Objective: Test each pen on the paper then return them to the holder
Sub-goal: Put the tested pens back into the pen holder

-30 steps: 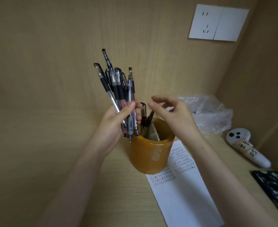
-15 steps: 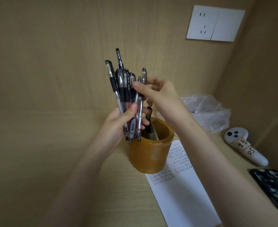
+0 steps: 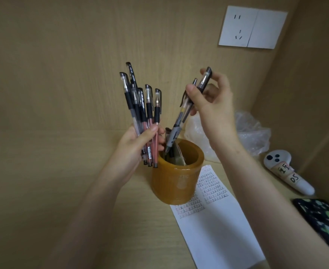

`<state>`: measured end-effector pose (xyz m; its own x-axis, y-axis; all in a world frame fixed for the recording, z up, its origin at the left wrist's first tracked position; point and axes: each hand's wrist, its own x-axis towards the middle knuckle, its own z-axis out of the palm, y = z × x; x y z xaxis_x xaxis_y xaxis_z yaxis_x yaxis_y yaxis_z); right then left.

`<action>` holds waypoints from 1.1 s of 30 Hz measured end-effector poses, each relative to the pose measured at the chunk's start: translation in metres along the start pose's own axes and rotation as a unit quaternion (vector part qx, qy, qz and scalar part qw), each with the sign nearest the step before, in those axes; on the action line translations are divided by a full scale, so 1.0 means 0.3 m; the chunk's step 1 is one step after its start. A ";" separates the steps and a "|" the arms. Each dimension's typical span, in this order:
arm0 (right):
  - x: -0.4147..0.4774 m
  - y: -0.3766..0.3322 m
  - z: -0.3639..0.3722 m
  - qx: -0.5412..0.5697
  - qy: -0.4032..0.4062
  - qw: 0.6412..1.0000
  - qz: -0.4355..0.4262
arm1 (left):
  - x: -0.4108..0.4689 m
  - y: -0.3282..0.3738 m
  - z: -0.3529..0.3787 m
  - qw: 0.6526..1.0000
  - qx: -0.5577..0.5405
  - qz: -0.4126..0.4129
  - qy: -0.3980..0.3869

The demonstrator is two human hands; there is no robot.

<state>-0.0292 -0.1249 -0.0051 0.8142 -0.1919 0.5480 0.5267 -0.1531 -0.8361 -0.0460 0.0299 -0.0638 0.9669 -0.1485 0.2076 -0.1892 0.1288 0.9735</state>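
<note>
Head view: left hand (image 3: 138, 144) grips a bundle of pens (image 3: 140, 105) upright just left of the holder (image 3: 177, 181), right hand (image 3: 212, 101) pinches two tilted pens (image 3: 187, 111), tips at the holder's mouth, holder standing on the paper's (image 3: 218, 230) far corner.

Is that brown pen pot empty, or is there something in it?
Not empty. The pen pot stands upright, and a dark pen sticks up out of its mouth, with a greyish flat thing inside beside it.

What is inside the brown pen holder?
The tips of the pens that the right hand pinches reach into the pen holder. A dark pen and a flat greyish thing stand inside. Its wall hides the bottom.
</note>
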 end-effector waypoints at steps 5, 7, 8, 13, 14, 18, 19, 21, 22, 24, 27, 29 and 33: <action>-0.042 0.056 0.006 -0.098 -0.028 0.994 -0.025 | -0.002 -0.003 0.002 1.000 -0.007 0.008 0.027; -0.057 0.072 0.010 -0.105 -0.048 0.993 -0.016 | -0.001 -0.003 0.005 0.999 -0.014 0.017 0.030; -0.065 0.078 0.014 -0.114 -0.063 0.991 -0.012 | -0.001 -0.002 0.004 0.999 -0.021 0.019 0.029; -0.098 0.112 0.028 -0.203 -0.138 0.969 -0.038 | -0.001 0.003 0.003 0.998 -0.047 0.023 0.021; -0.099 0.116 0.029 -0.208 -0.150 0.966 -0.033 | -0.002 0.003 0.003 0.998 -0.049 0.025 0.020; -0.093 0.115 0.013 -0.278 -0.139 0.948 -0.076 | 0.000 0.007 0.003 0.997 -0.069 0.030 0.019; -0.087 0.110 0.006 -0.267 -0.123 0.952 -0.080 | 0.000 0.008 0.002 0.997 -0.069 0.031 0.016; -0.071 0.090 -0.001 -0.166 -0.107 0.980 -0.030 | -0.003 0.009 -0.002 0.998 -0.050 0.035 0.002; -0.062 0.078 -0.001 -0.124 -0.111 0.986 -0.001 | -0.004 0.010 -0.003 0.999 -0.037 0.036 -0.006; -0.048 0.056 0.010 -0.090 -0.135 0.986 0.035 | -0.007 0.011 -0.004 0.999 -0.020 0.037 -0.017; -0.037 0.033 0.039 -0.056 -0.173 0.982 0.058 | -0.009 0.014 0.001 0.998 0.004 0.043 -0.048; -0.032 0.025 0.053 -0.051 -0.175 0.982 0.057 | -0.013 0.014 0.009 0.997 0.001 0.039 -0.066; -0.029 0.024 0.059 -0.033 -0.158 0.984 0.069 | -0.014 0.013 0.015 0.997 -0.013 0.035 -0.066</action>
<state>-0.0281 -0.1072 -0.0163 0.9179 0.0940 0.3854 0.3967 -0.2113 -0.8933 -0.0516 0.0265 -0.0604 0.9200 -0.2656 0.2880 -0.2498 0.1686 0.9535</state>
